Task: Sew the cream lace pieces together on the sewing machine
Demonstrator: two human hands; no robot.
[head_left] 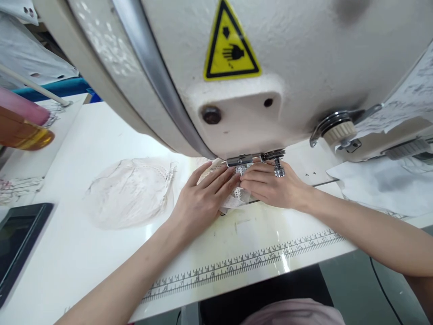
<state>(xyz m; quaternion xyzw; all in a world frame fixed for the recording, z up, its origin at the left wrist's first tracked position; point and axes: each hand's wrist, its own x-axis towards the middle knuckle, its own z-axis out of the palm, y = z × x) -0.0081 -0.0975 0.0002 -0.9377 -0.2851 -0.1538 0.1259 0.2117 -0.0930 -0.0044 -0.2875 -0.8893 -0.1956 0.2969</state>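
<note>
The lace fabric point(238, 195) lay beneath the head of the sewing machine point(294, 58), beyond the ruler scale point(243, 265) printed along the near edge of the worktop point(104, 259). The left hand point(204, 195) rested on it with fingers extended and slightly parted, gripping nothing visible. The right hand point(270, 183) was narrow, fingers bunched at the lace; whether it pinched the fabric could not be told.

In the inspector's judgement, guiding the lace well called for light, even pressure from the left hand, the open pattern lying flat without stretch, and the right hand aligning the edge. Fingertips should have been held clear of the needle area, as the warning sign point(232, 47) suggested.

The needle and presser foot were hidden behind the machine head. The metal fitting point(239, 161) obscured part of the fingers, and the hands covered most of the lace. The sheer fabric point(131, 194) toward the worktop's left edge blended into the white surface, its outline uncertain. A dark device point(23, 243) was cut off at the left of view.
</note>
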